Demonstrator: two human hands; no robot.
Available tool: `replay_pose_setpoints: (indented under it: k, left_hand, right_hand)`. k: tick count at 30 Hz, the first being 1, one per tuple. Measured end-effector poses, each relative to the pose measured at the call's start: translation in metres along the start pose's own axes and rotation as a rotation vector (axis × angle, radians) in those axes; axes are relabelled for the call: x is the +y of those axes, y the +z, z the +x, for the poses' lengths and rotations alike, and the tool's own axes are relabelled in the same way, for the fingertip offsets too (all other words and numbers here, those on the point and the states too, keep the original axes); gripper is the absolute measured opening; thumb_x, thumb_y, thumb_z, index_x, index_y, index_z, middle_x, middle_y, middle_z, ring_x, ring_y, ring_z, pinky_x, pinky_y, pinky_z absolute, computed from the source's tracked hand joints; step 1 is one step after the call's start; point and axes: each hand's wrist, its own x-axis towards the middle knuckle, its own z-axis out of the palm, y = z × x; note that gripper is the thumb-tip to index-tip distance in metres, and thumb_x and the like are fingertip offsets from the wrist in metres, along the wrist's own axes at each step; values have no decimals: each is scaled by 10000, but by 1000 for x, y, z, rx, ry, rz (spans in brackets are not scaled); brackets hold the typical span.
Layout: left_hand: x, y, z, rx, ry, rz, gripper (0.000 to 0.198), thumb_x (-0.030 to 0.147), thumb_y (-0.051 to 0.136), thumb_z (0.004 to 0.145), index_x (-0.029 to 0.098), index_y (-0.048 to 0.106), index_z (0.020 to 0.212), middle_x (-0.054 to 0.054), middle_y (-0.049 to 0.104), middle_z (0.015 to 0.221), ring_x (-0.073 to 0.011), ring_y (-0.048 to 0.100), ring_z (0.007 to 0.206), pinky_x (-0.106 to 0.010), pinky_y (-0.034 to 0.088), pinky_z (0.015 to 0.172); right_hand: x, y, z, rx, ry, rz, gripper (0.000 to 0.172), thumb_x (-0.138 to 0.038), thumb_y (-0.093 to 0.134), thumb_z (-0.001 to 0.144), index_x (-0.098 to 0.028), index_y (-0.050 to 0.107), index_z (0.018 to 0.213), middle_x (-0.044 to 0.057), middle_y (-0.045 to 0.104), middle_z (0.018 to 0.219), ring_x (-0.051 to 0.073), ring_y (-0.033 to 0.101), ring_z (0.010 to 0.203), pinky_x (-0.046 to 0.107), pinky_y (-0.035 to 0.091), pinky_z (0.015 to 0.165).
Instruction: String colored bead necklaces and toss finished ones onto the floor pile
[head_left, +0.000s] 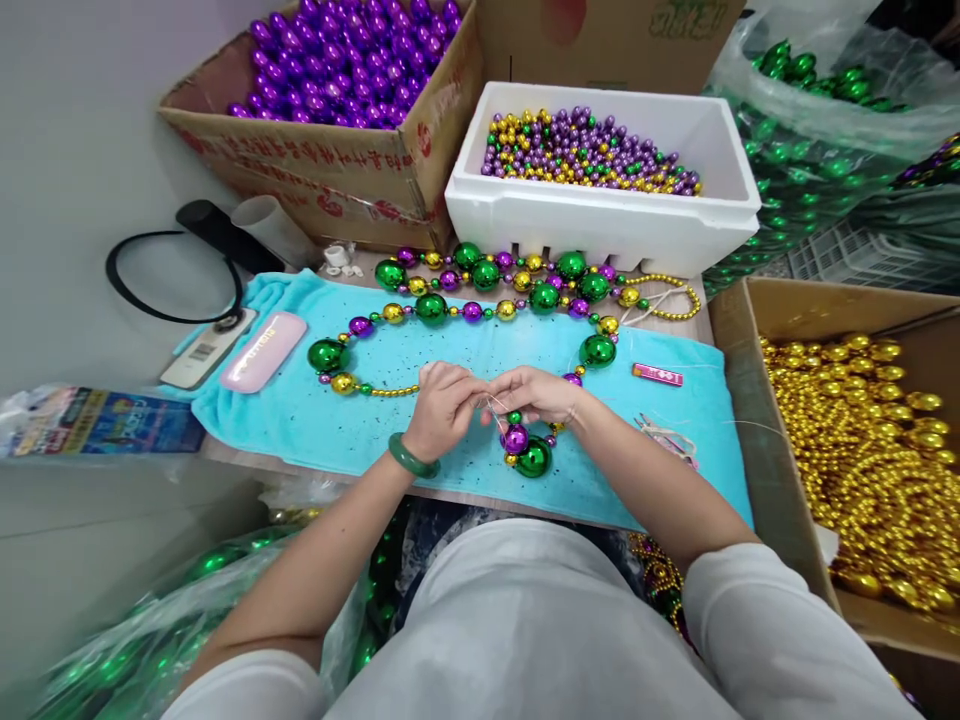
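My left hand [442, 405], with a green bangle on its wrist, and my right hand [536, 393] meet over a turquoise towel [315, 420]. Both pinch a thin string between their fingertips. A bead strand [465, 310] of green, purple and gold balls loops across the towel from the left hand round to the right hand. A large green bead [534, 458] and a purple bead [516, 438] hang just below my right hand.
A white foam box of small mixed beads [600, 215] stands behind the towel. Cardboard boxes hold purple beads [345, 60] at the back left and gold beads [870, 460] at the right. Bags of green beads [810, 130] lie at the back right. A pink case [262, 350] lies on the towel's left end.
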Motion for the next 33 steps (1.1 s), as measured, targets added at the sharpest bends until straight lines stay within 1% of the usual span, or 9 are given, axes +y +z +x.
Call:
replay_pose_setpoints:
  k: [5,7,12,16,20,24,27,30,33]
  left_hand:
    - [10,13,-9,129,-100,-107,154,265,560,866,234,705,823,-29,665,764,-187,570,809,-391,402,813]
    - [15,19,-16,210,-193,-200,142,279,576,859,225,702,822,-32,676,811,-185,589,846,-389,431,842]
    - [23,37,-35,440,-531,-629,118,288,603,844,200,659,790,-37,678,878,-170,609,897,-353,471,847]
    - [32,48,-45,484,-890,-1181,198,347,703,753,177,601,739,-37,661,848,-150,626,841,-232,478,633]
    - [39,48,-44,472,-1066,-1538,294,306,793,657,167,540,715,-41,675,844,-167,651,886,-199,494,602]
    - [41,39,-36,412,-1019,-1654,253,256,767,697,163,534,730,-55,687,832,-212,675,903,-205,510,562]
    - [43,36,-31,412,-1024,-1758,163,196,707,755,161,549,737,-34,673,768,-189,689,834,-179,496,513]
    - [45,38,-27,436,-1102,-1842,111,136,612,821,155,556,727,-22,659,732,-156,690,783,-153,479,479]
    - [45,43,-26,472,-1197,-1877,161,100,529,865,146,564,715,-26,655,725,-149,692,800,-142,491,490]
  right_hand:
    - [12,7,-3,254,-17,-59,325,-384,771,607,-144,595,736,14,654,587,121,586,461,160,167,307]
    - [17,10,-6,372,-40,-156,294,-397,739,642,-155,585,711,10,645,580,115,569,481,168,220,350]
    - [23,10,-28,736,-220,-738,107,-221,625,735,-167,612,643,7,648,657,128,565,662,236,401,626]
    - [22,1,-49,723,-93,-891,117,-178,573,744,-164,610,633,-3,620,605,117,519,576,239,367,582]
    - [20,-7,-61,614,-22,-725,110,-209,612,701,-159,601,604,-2,610,578,109,488,532,236,346,528]
    - [19,0,-62,530,-260,-348,165,-276,705,654,-166,594,601,51,673,814,158,580,742,245,412,570]
    - [20,13,-57,462,-420,80,230,-310,719,669,-177,542,605,70,673,924,192,609,851,234,424,532]
    - [23,19,-49,421,-457,416,260,-312,708,674,-183,493,604,48,645,763,195,624,830,214,423,500]
    - [26,17,-41,418,-418,543,237,-300,674,693,-184,486,606,16,561,599,170,615,705,200,415,457]
